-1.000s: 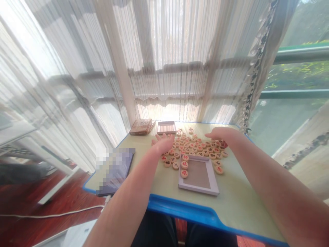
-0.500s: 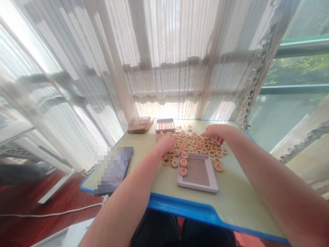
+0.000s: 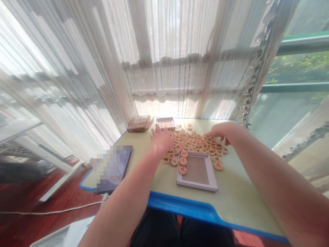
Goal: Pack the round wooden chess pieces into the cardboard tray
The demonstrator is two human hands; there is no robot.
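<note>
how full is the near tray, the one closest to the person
Only partly filled: three red-marked pieces line the left side of the near tray, with its brown base showing beside them.

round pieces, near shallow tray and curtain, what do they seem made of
Round pieces: probably wood, perhaps plastic; pale tan, smooth-looking, with red or black characters. Near shallow tray: likely cardboard, matte, judging by its flat pale rim. Curtain: sheer fabric, since daylight and dark bars show through.
</note>
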